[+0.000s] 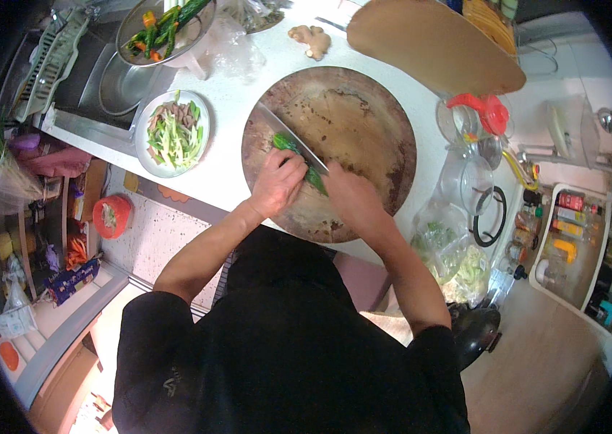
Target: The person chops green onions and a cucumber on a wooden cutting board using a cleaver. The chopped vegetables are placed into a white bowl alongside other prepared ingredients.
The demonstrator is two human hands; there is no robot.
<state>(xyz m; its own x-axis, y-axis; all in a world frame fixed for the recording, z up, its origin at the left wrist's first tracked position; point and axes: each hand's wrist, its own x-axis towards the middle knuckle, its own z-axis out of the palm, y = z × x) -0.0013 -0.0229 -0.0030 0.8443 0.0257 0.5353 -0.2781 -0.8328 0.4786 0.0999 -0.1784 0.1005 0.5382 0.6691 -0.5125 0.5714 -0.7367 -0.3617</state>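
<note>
On a round wooden chopping board (pixel 360 125) lies a dark green cucumber (pixel 286 142). My left hand (pixel 278 183) presses on it with curled fingers and holds it against the board. My right hand (pixel 353 198) grips a kitchen knife (pixel 289 133) whose handle is hidden in the fist. The blade runs diagonally up to the left, along or over the cucumber; whether it touches the skin cannot be told. Left of the board stands a plate (pixel 142 133) with shredded green and pale vegetables and brownish strips.
A colander (pixel 197 46) with peppers and cucumber stands beside the sink (pixel 116 127). Ginger root (pixel 311 42) lies behind the board. Bagged leafy vegetables (pixel 460 266), clear containers and a red-handled item (pixel 487 113) are at the right, near a tray of bottles (pixel 550 241).
</note>
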